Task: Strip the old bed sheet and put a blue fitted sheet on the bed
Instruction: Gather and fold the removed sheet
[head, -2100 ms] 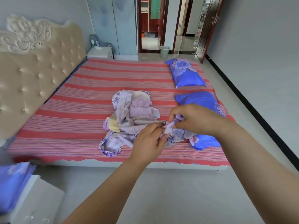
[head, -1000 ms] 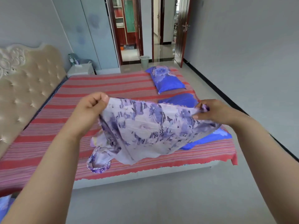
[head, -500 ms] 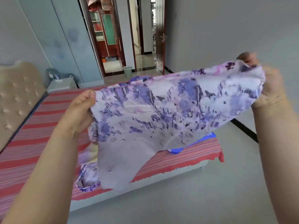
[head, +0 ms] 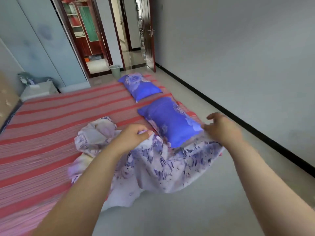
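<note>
Fabric is what this moment turns on: the sheet (head: pixel 153 160), a pale cloth with purple-blue flowers, lies bunched at the near right corner of the bed (head: pixel 51 126), part of it spilling over the bed's edge toward the floor (head: pixel 204 210). The left hand (head: pixel 132 136) pinches a fold of it between thumb and curled fingers, a clenched grip on the cloth near the middle of the heap. The right hand (head: pixel 221 129) sits at about three o'clock from the left, at the sheet's far right edge just beside the nearer pillow (head: pixel 168 120); its fingers are spread and blurred, and whether its grip has the hem or has let go cannot be told.

From the left grip the loose bulk trails two ways: a crumpled lobe toward ten o'clock on the striped mattress cover, and a wide skirt toward five o'clock hanging off the edge. The sheet's long run thus lies roughly from ten to four o'clock. The bed's open area stretches toward ten and eleven o'clock, so spreading would likely call for a throw that way, with the left hand nearer that side. A second pillow (head: pixel 140 86) lies at twelve o'clock, and both may get in the way.
</note>
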